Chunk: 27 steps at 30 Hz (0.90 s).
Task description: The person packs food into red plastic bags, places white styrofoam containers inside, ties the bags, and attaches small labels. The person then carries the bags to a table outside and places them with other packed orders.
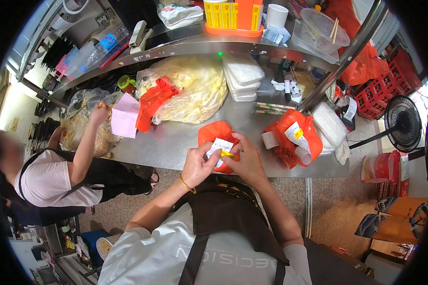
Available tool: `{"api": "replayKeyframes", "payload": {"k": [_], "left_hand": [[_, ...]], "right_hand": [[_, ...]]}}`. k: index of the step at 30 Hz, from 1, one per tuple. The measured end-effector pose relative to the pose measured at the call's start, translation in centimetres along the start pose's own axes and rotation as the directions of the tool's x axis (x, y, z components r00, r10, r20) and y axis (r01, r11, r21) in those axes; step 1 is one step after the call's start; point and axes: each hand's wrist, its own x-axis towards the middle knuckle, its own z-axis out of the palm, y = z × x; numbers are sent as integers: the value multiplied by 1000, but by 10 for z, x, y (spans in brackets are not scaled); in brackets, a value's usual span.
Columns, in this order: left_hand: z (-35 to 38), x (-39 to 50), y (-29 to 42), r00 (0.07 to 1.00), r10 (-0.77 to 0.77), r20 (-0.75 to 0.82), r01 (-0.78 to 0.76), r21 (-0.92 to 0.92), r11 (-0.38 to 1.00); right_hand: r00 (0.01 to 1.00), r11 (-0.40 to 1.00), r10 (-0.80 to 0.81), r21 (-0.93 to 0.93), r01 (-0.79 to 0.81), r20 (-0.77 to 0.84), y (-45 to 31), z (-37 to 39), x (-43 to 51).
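Between my hands a white printed paper slip (219, 146) lies over an orange-red plastic bag (214, 131), which sits near the front edge of the steel counter (164, 153). My left hand (199, 164) pinches the slip between thumb and fingers. A small yellow sticker (229, 154) is at the slip's lower right. My right hand (246, 156) has its thumb and fingertips at that sticker, on the bag's right side. To the right stands another orange-red bag (280, 151) with a similar slip (295, 132) and yellow sticker on it.
White lidded containers are stacked at the back (244, 76) and right (330, 124). A large clear bag of pale yellow food (196, 92) lies behind. Overhead runs a steel shelf (185, 48). A co-worker (57, 174) stands at left; a black fan (403, 123) is at right.
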Motion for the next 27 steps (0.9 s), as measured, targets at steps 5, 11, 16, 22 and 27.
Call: {"api": "replayKeyframes", "payload": {"k": [5, 11, 16, 22, 27], "left_hand": [[-2, 2, -6, 999, 43, 1, -43, 19, 999], [-8, -6, -3, 959, 269, -88, -240, 257, 936], [-17, -5, 1, 988, 75, -138, -56, 136, 989], [-18, -2, 2, 988, -149, -48, 139, -177, 974], [-47, -7, -15, 950, -302, -84, 264, -302, 916]], "right_hand": [[985, 974, -173, -151, 171, -1, 3, -2, -4], [963, 747, 126, 616, -250, 238, 22, -6, 2], [984, 762, 101, 624, -173, 149, 29, -4, 6], [980, 841, -108, 540, 1, 167, 20, 16, 16], [987, 940, -158, 308, 149, 5, 26, 8, 36]]}}
